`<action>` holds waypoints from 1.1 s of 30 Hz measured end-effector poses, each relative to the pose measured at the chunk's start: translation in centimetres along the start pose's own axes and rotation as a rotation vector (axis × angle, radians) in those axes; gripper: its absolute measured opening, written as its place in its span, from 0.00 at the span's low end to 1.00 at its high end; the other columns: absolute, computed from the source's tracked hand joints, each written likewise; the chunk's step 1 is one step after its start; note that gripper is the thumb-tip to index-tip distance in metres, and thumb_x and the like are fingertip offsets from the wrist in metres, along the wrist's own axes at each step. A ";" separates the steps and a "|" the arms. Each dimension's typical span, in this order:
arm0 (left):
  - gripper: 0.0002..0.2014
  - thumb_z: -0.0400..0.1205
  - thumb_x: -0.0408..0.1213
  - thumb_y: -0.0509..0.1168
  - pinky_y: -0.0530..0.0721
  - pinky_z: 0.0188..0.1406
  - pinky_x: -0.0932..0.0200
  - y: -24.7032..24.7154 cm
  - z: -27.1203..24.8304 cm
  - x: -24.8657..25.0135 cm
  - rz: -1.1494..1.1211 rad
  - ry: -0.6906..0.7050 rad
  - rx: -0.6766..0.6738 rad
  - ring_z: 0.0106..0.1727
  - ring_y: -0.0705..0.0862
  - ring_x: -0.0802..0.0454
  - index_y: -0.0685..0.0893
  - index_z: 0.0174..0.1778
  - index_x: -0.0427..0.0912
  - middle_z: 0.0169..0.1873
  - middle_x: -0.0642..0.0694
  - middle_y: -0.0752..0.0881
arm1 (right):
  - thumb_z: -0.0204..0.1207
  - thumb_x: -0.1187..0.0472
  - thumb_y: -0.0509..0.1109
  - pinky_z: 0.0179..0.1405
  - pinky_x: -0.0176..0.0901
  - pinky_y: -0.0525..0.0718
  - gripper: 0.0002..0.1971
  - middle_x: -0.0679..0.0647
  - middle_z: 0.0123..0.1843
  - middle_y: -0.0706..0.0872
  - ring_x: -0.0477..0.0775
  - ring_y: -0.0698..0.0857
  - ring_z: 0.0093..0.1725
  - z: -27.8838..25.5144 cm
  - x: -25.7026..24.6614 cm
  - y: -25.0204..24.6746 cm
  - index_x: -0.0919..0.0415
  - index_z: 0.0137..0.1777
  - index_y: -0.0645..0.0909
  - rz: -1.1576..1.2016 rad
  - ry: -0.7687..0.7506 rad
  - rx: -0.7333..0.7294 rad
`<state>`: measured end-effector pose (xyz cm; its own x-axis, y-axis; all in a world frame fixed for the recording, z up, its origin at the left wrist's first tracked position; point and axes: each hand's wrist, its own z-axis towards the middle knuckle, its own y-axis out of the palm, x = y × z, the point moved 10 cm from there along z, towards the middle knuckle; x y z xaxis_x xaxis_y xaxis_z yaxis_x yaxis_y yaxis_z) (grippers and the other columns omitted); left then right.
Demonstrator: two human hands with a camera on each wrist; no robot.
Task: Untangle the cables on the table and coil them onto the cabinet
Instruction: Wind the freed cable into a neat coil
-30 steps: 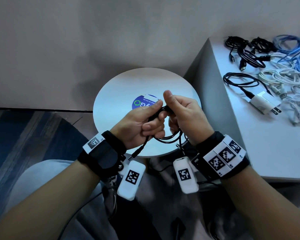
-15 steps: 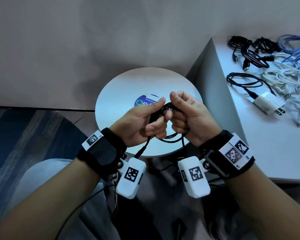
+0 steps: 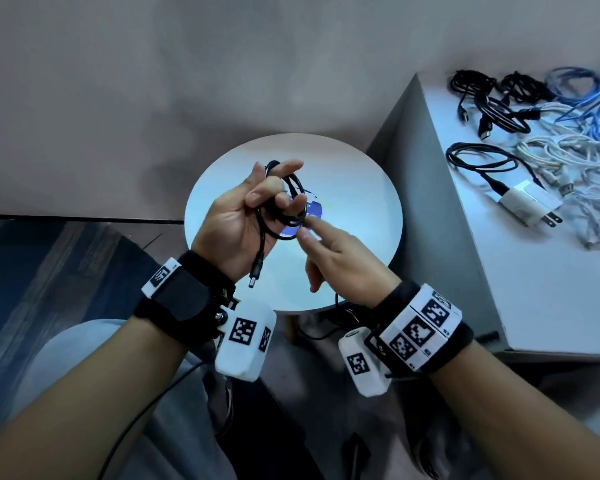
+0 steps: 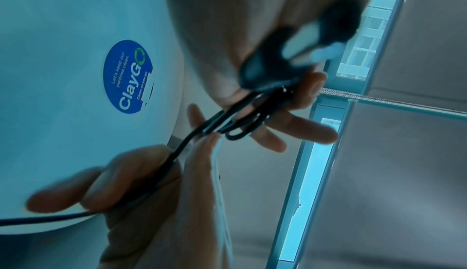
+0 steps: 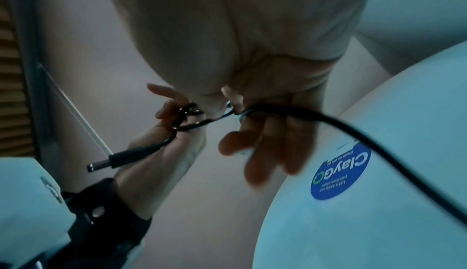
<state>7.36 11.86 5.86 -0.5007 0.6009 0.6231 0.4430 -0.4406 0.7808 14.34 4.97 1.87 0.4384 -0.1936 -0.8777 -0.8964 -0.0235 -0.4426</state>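
The left hand (image 3: 238,223) is raised palm-up over the round desk (image 3: 354,188), fingers curled through a small coil of black cable (image 3: 293,206), thumb pressing the loops. The coil stands roughly upright in that grip; its barrel plug (image 3: 256,274) hangs down toward the wrist, tip pointing at the person. The right hand (image 3: 340,261) reaches from the right, fingers loosely extended, with the cable's free run pinched at its fingertips just beside the coil. More cables (image 3: 551,112) lie on the cabinet (image 3: 534,271), well to the right of both hands.

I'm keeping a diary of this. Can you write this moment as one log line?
left hand: holds coiled black cable | right hand: pinches the cable's strand | barrel plug: dangling | place: above round table
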 end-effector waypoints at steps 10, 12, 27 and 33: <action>0.14 0.93 0.40 0.55 0.85 0.47 0.59 -0.3 -0.5 0.1 1.074 0.252 0.169 0.37 0.89 0.53 0.75 0.71 0.37 0.29 0.53 0.84 | 0.83 0.55 0.63 0.39 0.41 0.77 0.13 0.45 0.34 0.80 0.42 0.78 0.36 -1.2 -1.8 -0.1 0.55 0.59 0.87 -0.294 0.013 -0.149; 0.17 0.91 0.44 0.56 0.85 0.47 0.57 1.1 -0.8 -0.7 1.436 0.320 0.089 0.37 0.86 0.54 0.76 0.73 0.40 0.33 0.55 0.86 | 0.80 0.58 0.63 0.35 0.45 0.77 0.12 0.46 0.32 0.80 0.50 0.79 0.35 -1.3 -1.9 -0.9 0.61 0.47 0.87 -0.235 0.041 -0.112; 0.21 0.91 0.49 0.56 0.76 0.23 0.58 1.6 -1.1 -3.4 0.822 -0.232 -0.092 0.15 0.57 0.55 0.78 0.34 0.43 0.16 0.52 0.61 | 0.82 0.64 0.68 0.35 0.33 0.72 0.03 0.46 0.40 0.81 0.47 0.76 0.31 -2.1 -5.5 -7.0 0.56 0.50 0.78 -0.156 -0.370 0.418; 0.20 0.90 0.51 0.52 0.80 0.24 0.60 2.6 -2.2 -5.2 0.240 -0.422 -0.240 0.11 0.60 0.55 0.77 0.34 0.47 0.15 0.55 0.61 | 0.87 0.52 0.64 0.43 0.45 0.79 0.11 0.46 0.43 0.84 0.47 0.82 0.38 -1.1 -4.6 -7.3 0.57 0.53 0.85 -0.013 -0.366 0.363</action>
<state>9.48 6.07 4.73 -0.0422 0.6585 0.7514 0.3009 -0.7087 0.6381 18.77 4.96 9.37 0.5016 0.1622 -0.8497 -0.8390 0.3305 -0.4322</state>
